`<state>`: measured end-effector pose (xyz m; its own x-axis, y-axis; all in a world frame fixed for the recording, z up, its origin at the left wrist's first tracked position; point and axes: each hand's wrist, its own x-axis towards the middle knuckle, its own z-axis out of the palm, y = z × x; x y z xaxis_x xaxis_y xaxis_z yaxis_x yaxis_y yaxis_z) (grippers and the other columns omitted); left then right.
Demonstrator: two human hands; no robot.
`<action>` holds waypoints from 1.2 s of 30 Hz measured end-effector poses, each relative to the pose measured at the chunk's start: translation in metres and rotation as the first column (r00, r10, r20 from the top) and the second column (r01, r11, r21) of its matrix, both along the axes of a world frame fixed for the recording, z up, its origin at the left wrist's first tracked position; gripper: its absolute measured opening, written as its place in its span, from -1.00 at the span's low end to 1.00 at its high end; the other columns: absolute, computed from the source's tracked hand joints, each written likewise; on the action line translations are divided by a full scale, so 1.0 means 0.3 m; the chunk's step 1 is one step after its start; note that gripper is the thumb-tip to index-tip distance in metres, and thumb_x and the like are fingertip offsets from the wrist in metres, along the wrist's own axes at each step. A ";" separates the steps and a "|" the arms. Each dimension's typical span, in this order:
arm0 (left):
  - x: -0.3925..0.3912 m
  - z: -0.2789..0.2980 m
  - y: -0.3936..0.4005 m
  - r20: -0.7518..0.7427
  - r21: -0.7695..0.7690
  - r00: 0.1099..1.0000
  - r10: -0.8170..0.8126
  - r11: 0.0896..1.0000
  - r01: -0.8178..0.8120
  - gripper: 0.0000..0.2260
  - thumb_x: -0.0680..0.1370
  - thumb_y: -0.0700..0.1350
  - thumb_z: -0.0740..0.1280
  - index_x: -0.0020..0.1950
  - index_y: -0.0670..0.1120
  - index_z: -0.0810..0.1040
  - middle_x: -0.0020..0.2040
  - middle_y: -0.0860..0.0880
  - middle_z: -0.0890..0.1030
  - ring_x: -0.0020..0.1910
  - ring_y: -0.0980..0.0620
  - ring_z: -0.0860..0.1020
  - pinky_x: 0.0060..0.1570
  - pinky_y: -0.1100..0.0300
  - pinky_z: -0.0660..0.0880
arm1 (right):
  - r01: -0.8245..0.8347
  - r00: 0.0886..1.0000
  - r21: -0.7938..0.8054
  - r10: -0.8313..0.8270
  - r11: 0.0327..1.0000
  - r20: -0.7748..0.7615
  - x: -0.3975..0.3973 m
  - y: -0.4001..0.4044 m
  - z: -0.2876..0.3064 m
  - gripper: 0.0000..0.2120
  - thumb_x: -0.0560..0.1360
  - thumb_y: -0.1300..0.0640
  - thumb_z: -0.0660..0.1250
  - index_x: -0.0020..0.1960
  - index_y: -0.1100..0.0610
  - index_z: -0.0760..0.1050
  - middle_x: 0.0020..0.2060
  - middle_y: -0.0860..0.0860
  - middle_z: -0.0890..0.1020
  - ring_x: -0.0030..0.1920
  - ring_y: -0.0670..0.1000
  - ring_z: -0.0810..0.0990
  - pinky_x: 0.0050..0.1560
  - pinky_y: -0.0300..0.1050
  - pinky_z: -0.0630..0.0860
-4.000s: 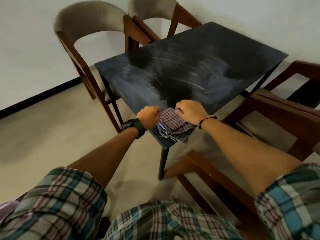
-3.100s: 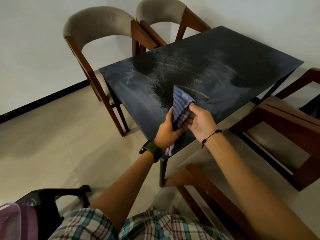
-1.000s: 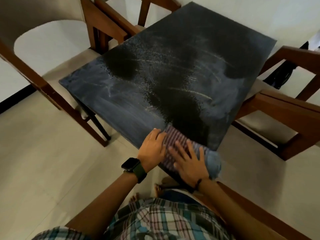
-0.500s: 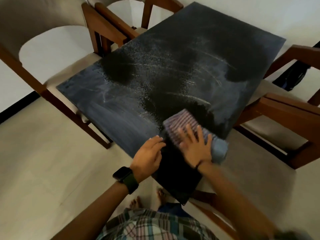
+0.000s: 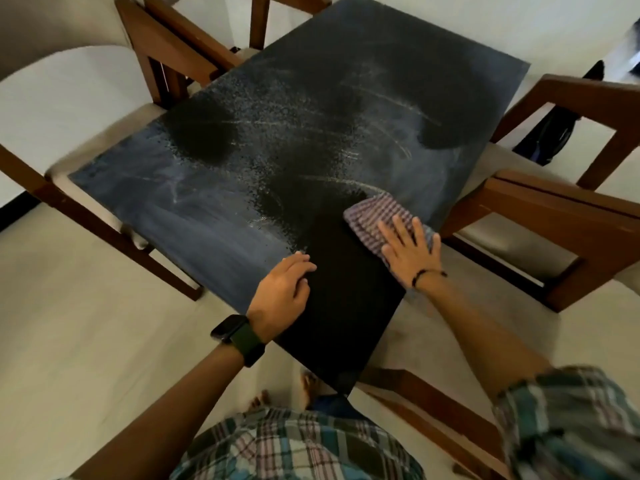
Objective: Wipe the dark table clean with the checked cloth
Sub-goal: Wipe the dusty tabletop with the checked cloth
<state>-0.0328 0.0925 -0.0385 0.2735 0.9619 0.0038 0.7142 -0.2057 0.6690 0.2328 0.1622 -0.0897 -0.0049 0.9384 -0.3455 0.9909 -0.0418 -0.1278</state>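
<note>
The dark table (image 5: 242, 174) fills the middle of the view, covered with pale dust and streaks except for a clean black strip at its near corner. The folded checked cloth (image 5: 372, 216) lies flat near the table's right edge. My right hand (image 5: 408, 247) presses down on the cloth with fingers spread. My left hand (image 5: 284, 292), with a watch on its wrist, rests flat on the near left edge of the table, holding nothing.
Wooden chairs with pale cushions stand around the table: two at the far left (image 5: 166, 53), one on the right (image 5: 554, 209), one near my right side (image 5: 426, 403). A dark bag (image 5: 550, 133) sits behind the right chair. Pale floor lies to the left.
My right hand has pushed the cloth forward and to the right along the table's edge, leaving a longer clean black strip. My left hand stayed on the near edge.
</note>
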 end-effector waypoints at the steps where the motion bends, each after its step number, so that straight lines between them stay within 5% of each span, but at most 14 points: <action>1: -0.002 0.001 -0.005 -0.004 -0.011 1.000 -0.001 1.000 0.001 -0.73 0.53 -0.26 0.19 0.21 -0.14 0.47 0.34 -0.12 0.43 0.37 -0.04 0.32 0.35 0.13 0.21 | 0.023 1.000 -0.029 -0.023 0.999 0.008 0.011 0.037 0.004 -0.53 0.62 -0.14 -0.17 0.48 -0.25 -0.27 0.52 -0.14 -0.23 0.50 0.09 -0.31 0.42 0.34 -0.25; 5: -0.025 -0.008 -0.015 0.005 -0.040 1.000 0.030 0.999 -0.030 -0.74 0.53 -0.26 0.19 0.21 -0.16 0.47 0.33 -0.14 0.44 0.37 -0.06 0.33 0.35 0.07 0.25 | -0.129 0.988 0.000 0.129 0.992 0.084 -0.120 -0.131 -0.011 -0.46 0.56 -0.21 -0.21 0.48 -0.18 -0.31 0.53 -0.04 -0.19 0.51 0.21 -0.19 0.38 0.39 -0.17; 8: -0.020 -0.003 -0.009 0.041 -0.064 0.997 0.062 0.996 -0.059 -0.74 0.53 -0.27 0.19 0.21 -0.16 0.47 0.32 -0.14 0.44 0.36 -0.06 0.34 0.32 0.13 0.25 | -0.365 0.931 0.149 0.357 0.919 0.080 -0.315 -0.472 -0.066 -0.36 0.50 -0.21 -0.02 0.52 -0.15 -0.13 0.53 -0.01 0.07 0.48 0.27 0.08 0.35 0.45 0.02; 11: -0.019 0.011 -0.003 0.049 -0.073 0.996 0.078 0.995 -0.074 -0.72 0.54 -0.26 0.18 0.23 -0.15 0.46 0.34 -0.11 0.42 0.37 -0.03 0.31 0.31 0.20 0.21 | -0.572 0.816 0.234 0.576 0.787 0.055 -0.346 -0.592 -0.108 -0.50 0.59 -0.19 -0.13 0.51 -0.18 -0.08 0.54 -0.06 -0.08 0.48 0.18 -0.02 0.36 0.34 -0.16; 13: -0.025 0.021 0.000 0.041 -0.079 0.997 0.060 0.995 -0.056 -0.72 0.54 -0.25 0.18 0.24 -0.14 0.45 0.35 -0.09 0.41 0.38 -0.01 0.30 0.29 0.26 0.19 | -0.613 0.787 0.226 0.612 0.758 0.082 -0.310 -0.528 -0.106 -0.52 0.60 -0.18 -0.17 0.51 -0.21 -0.08 0.54 -0.09 -0.01 0.50 0.16 -0.07 0.37 0.34 -0.10; 16: -0.039 0.038 0.007 0.046 -0.069 0.996 0.079 0.995 -0.076 -0.73 0.53 -0.26 0.19 0.23 -0.16 0.46 0.33 -0.10 0.43 0.36 -0.01 0.33 0.27 0.31 0.17 | -0.437 0.899 0.204 0.428 0.876 0.087 -0.231 -0.297 -0.068 -0.44 0.52 -0.19 -0.12 0.49 -0.24 -0.16 0.53 -0.09 0.07 0.51 0.22 -0.10 0.29 0.50 0.11; 18: -0.050 0.041 -0.003 0.036 -0.058 0.994 0.101 0.993 -0.099 -0.72 0.53 -0.27 0.19 0.23 -0.15 0.46 0.33 -0.10 0.43 0.36 -0.02 0.32 0.31 0.26 0.19 | -0.217 0.976 0.156 0.209 0.964 0.064 -0.147 -0.088 -0.057 -0.47 0.54 -0.20 -0.21 0.46 -0.25 -0.30 0.53 -0.12 -0.15 0.52 0.17 -0.19 0.36 0.46 -0.07; 22: -0.082 0.033 -0.034 0.020 -0.057 0.994 0.105 0.993 -0.103 -0.71 0.54 -0.25 0.17 0.25 -0.12 0.44 0.36 -0.07 0.40 0.39 0.01 0.29 0.37 0.19 0.18 | 0.048 0.999 0.039 -0.048 0.998 -0.007 -0.115 0.212 0.005 -0.52 0.62 -0.16 -0.15 0.49 -0.26 -0.24 0.52 -0.16 -0.21 0.51 0.14 -0.25 0.40 0.39 -0.19; 27: -0.111 0.043 -0.024 0.040 -0.041 0.974 0.224 0.974 -0.223 -0.72 0.52 -0.22 0.17 0.21 -0.16 0.47 0.25 -0.15 0.50 0.29 -0.08 0.41 0.22 0.17 0.31 | -0.369 0.929 0.038 0.368 0.929 0.022 -0.518 -0.038 -0.003 -0.48 0.60 -0.14 -0.02 0.52 -0.17 -0.09 0.54 -0.09 -0.15 0.50 0.21 -0.26 0.34 0.44 -0.25; 30: -0.121 0.055 -0.004 0.013 -0.031 0.972 0.233 0.972 -0.232 -0.72 0.53 -0.19 0.14 0.21 -0.14 0.47 0.24 -0.13 0.50 0.24 -0.05 0.44 0.19 0.21 0.29 | -0.554 0.832 0.135 0.554 0.822 0.041 -0.599 -0.280 -0.043 -0.53 0.52 -0.14 0.03 0.41 -0.14 0.26 0.49 -0.03 0.18 0.49 0.24 0.01 0.32 0.44 -0.04; 32: -0.128 0.056 0.007 -0.001 -0.057 0.975 0.223 0.973 -0.223 -0.72 0.54 -0.24 0.15 0.24 -0.11 0.44 0.31 -0.08 0.44 0.32 0.00 0.36 0.25 0.22 0.22 | -0.599 0.800 0.193 0.591 0.778 0.102 -0.490 -0.392 -0.081 -0.50 0.48 -0.17 0.03 0.41 -0.19 0.23 0.45 -0.04 0.24 0.46 0.21 0.10 0.33 0.43 0.05; 36: -0.123 0.059 0.015 0.024 -0.040 0.967 0.252 0.967 -0.251 -0.72 0.54 -0.26 0.17 0.23 -0.11 0.44 0.32 -0.08 0.43 0.35 0.01 0.34 0.27 0.24 0.21 | -0.647 0.761 0.228 0.638 0.728 0.122 -0.268 -0.529 -0.108 -0.53 0.60 -0.19 -0.15 0.50 -0.23 0.01 0.53 -0.09 0.01 0.48 0.16 0.00 0.34 0.35 -0.09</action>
<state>-0.0697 0.0970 -0.0207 0.0231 0.9993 -0.0284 0.7199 0.0031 0.6941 0.1524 0.0035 -0.1220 -0.6302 0.7670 -0.1209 0.7735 0.6337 -0.0118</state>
